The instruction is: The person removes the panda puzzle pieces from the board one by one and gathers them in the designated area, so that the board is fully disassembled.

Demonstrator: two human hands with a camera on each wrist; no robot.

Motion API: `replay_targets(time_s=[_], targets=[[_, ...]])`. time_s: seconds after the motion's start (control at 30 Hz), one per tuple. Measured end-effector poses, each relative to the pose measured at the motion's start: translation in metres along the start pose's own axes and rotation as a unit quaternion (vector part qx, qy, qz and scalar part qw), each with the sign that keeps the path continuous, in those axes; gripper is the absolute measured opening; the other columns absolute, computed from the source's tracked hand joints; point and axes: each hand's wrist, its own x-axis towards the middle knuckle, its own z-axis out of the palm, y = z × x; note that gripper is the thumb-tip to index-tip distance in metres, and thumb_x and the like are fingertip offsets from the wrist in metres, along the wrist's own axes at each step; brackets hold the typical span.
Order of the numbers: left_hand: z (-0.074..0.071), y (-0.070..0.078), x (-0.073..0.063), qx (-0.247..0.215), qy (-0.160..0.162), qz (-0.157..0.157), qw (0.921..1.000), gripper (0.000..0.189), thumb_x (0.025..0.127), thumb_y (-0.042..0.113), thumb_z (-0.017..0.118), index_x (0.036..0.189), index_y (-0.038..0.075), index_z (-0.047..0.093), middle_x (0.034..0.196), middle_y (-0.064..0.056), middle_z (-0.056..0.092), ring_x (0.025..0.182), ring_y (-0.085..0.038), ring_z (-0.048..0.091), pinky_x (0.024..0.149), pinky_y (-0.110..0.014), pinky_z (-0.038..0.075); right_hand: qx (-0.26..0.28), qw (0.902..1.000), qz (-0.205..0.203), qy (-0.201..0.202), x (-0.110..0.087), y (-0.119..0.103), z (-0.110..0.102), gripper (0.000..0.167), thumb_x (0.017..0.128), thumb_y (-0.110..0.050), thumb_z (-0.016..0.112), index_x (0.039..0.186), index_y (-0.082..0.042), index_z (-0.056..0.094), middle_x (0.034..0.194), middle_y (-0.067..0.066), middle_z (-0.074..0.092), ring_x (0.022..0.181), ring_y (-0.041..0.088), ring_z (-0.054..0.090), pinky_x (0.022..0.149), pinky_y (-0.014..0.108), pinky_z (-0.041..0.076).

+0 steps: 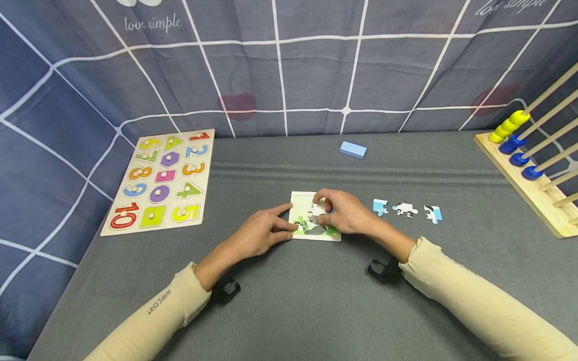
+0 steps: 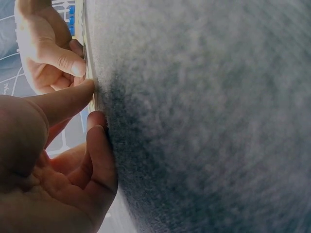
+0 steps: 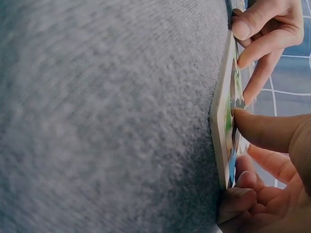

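A small square jigsaw board [image 1: 299, 200] with a pale border and green picture lies flat on the grey table, part of its recess bare. My left hand [image 1: 259, 231] rests at its left side, fingers stretched to the edge and one fingertip on the picture. Over the board's upper right, my right hand [image 1: 345, 211] pinches a white-and-grey puzzle piece [image 1: 314, 209] between thumb and fingers, low in the recess. In the right wrist view, the right thumb [image 3: 260, 130] sits close at the board's face; the other fingers curl by its near edge. The right hand hides part of the picture.
Three loose puzzle pieces [image 1: 405, 209] lie in a row right of the board. Behind stands a blue block [image 1: 353, 150]. A number-and-shape peg board [image 1: 160, 183] lies at left, and a wooden bead rack [image 1: 524, 183] stands at right. A grid-patterned curtain [image 1: 316, 75] borders the table.
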Motion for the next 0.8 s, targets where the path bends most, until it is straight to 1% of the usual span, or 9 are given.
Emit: replay_targets(time_s=[0.07, 0.13, 0.23, 0.3, 0.4, 0.53, 0.67, 0.77, 0.8], targets=[[-0.0003, 0.0000, 0.0000, -0.002, 0.000, -0.001, 1.0000, 0.026, 0.091, 0.014, 0.073, 0.116, 0.009, 0.075, 0.150, -0.016, 0.044, 0.067, -0.004, 0.053, 0.075, -0.032, 0.044, -0.002, 1.0000, -0.001, -0.002, 0.0005, -0.0003, -0.0002, 0.034, 0.084, -0.010, 0.077, 0.115, -0.006, 0.063, 0.084, 0.003, 0.055, 0.068, 0.017, 0.049, 0.064, 0.035, 0.040], [-0.0003, -0.0003, 0.0003, -0.003, 0.000, -0.001, 1.0000, 0.026, 0.091, 0.014, 0.073, 0.116, 0.009, 0.075, 0.150, -0.016, 0.044, 0.071, -0.005, 0.056, 0.077, -0.032, 0.045, -0.003, 1.0000, 0.000, -0.007, 0.0010, -0.0006, -0.0006, 0.034, 0.084, -0.010, 0.077, 0.115, -0.006, 0.063, 0.083, 0.003, 0.056, 0.068, 0.017, 0.050, 0.064, 0.035, 0.040], [0.0001, -0.0004, 0.0004, 0.000, 0.000, -0.001, 1.0000, 0.026, 0.091, 0.014, 0.072, 0.116, 0.009, 0.075, 0.150, -0.015, 0.044, 0.090, -0.011, 0.064, 0.082, -0.034, 0.045, -0.007, 0.9999, 0.003, -0.015, 0.0019, -0.0011, -0.0012, 0.037, 0.085, -0.010, 0.076, 0.118, -0.004, 0.063, 0.082, 0.002, 0.055, 0.067, 0.016, 0.049, 0.064, 0.034, 0.040], [0.0005, -0.0003, 0.0006, 0.001, 0.000, -0.002, 1.0000, 0.026, 0.091, 0.014, 0.072, 0.116, 0.009, 0.075, 0.150, -0.015, 0.044, 0.103, -0.017, 0.064, 0.085, -0.036, 0.045, -0.010, 0.9997, 0.003, -0.020, 0.0023, -0.0010, -0.0013, 0.041, 0.085, -0.009, 0.076, 0.124, -0.002, 0.063, 0.080, 0.001, 0.055, 0.066, 0.015, 0.048, 0.063, 0.033, 0.038], [0.0007, 0.0003, 0.0007, 0.000, -0.002, -0.007, 1.0000, 0.026, 0.091, 0.014, 0.072, 0.117, 0.009, 0.075, 0.150, -0.014, 0.044, 0.111, -0.021, 0.062, 0.088, -0.037, 0.045, -0.015, 0.9996, 0.002, -0.024, 0.0021, -0.0010, -0.0012, 0.045, 0.086, -0.009, 0.075, 0.129, 0.001, 0.062, 0.080, 0.001, 0.055, 0.067, 0.015, 0.047, 0.063, 0.032, 0.037], [0.0006, 0.0005, 0.0009, -0.002, -0.003, -0.009, 0.9999, 0.026, 0.091, 0.014, 0.073, 0.116, 0.009, 0.075, 0.150, -0.014, 0.043, 0.110, -0.019, 0.061, 0.087, -0.036, 0.044, -0.016, 0.9996, 0.003, -0.024, 0.0014, -0.0009, -0.0010, 0.041, 0.087, -0.010, 0.075, 0.126, -0.002, 0.066, 0.082, 0.002, 0.056, 0.070, 0.016, 0.048, 0.064, 0.032, 0.038], [0.0002, 0.0007, 0.0009, -0.002, -0.005, -0.014, 0.9999, 0.026, 0.091, 0.014, 0.072, 0.117, 0.010, 0.075, 0.151, -0.014, 0.043, 0.091, -0.013, 0.062, 0.084, -0.036, 0.044, -0.012, 0.9998, -0.003, -0.018, 0.0013, -0.0004, -0.0010, 0.036, 0.086, -0.009, 0.075, 0.121, -0.005, 0.067, 0.082, 0.001, 0.055, 0.070, 0.016, 0.048, 0.065, 0.033, 0.039], [0.0000, 0.0007, 0.0011, -0.004, -0.008, -0.018, 0.9998, 0.027, 0.091, 0.014, 0.072, 0.117, 0.010, 0.074, 0.151, -0.014, 0.042, 0.074, -0.007, 0.056, 0.080, -0.034, 0.044, 0.000, 0.9999, -0.010, -0.011, 0.0011, 0.0003, -0.0009, 0.035, 0.084, -0.007, 0.076, 0.117, -0.006, 0.063, 0.082, 0.001, 0.056, 0.069, 0.016, 0.050, 0.066, 0.035, 0.040], [-0.0001, 0.0008, 0.0011, -0.005, -0.008, -0.018, 0.9998, 0.027, 0.091, 0.014, 0.072, 0.117, 0.010, 0.074, 0.151, -0.014, 0.042, 0.071, -0.006, 0.055, 0.079, -0.034, 0.044, 0.006, 0.9999, -0.012, -0.010, 0.0010, 0.0005, -0.0009, 0.035, 0.084, -0.006, 0.076, 0.116, -0.006, 0.062, 0.082, 0.001, 0.057, 0.069, 0.016, 0.050, 0.067, 0.035, 0.041]])
